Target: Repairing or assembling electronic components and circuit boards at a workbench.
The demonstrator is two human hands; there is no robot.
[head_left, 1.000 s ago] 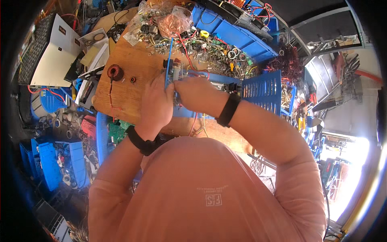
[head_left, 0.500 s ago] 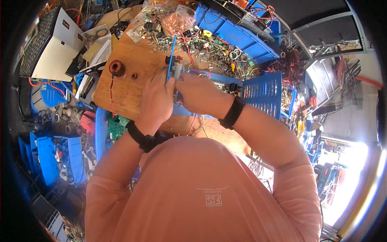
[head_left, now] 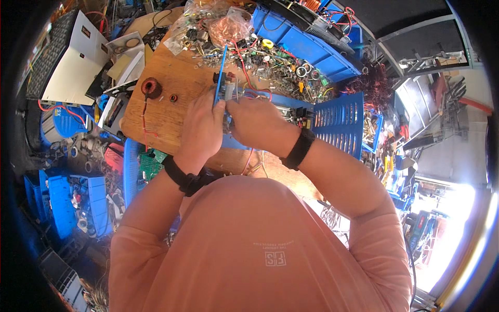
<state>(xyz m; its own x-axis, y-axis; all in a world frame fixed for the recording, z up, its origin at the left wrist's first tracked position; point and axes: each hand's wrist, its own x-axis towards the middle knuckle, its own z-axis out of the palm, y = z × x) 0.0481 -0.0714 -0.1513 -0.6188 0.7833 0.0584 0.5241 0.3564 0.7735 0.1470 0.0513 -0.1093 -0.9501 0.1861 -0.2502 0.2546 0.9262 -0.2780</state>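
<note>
A blue metal casing with electronic parts inside lies on the wooden board in front of me. Its slotted end panel (head_left: 339, 125) stands at the right, and a thin blue upright panel (head_left: 221, 75) rises at the left. My left hand (head_left: 201, 130) is closed round that upright panel, thumb on the inner side. Just right of it, my right hand (head_left: 262, 124) is closed among the grey components (head_left: 229, 89); its fingertips and anything in them are hidden. A large copper ring coil (head_left: 150, 87) with a red lead and a small ring coil (head_left: 173, 98) lie left of my hands.
Loose electronic parts (head_left: 286, 70) are heaped beyond the casing, with a clear plastic bag (head_left: 228, 28) at their far left. A blue crate (head_left: 312, 44) stands behind. Cream-coloured equipment (head_left: 73, 62) is at the far left. A green circuit board (head_left: 150, 164) sits below the board's left edge.
My right wrist and forearm have shifted slightly left and toward me. My left hand and the casing stay nearly where they were.
</note>
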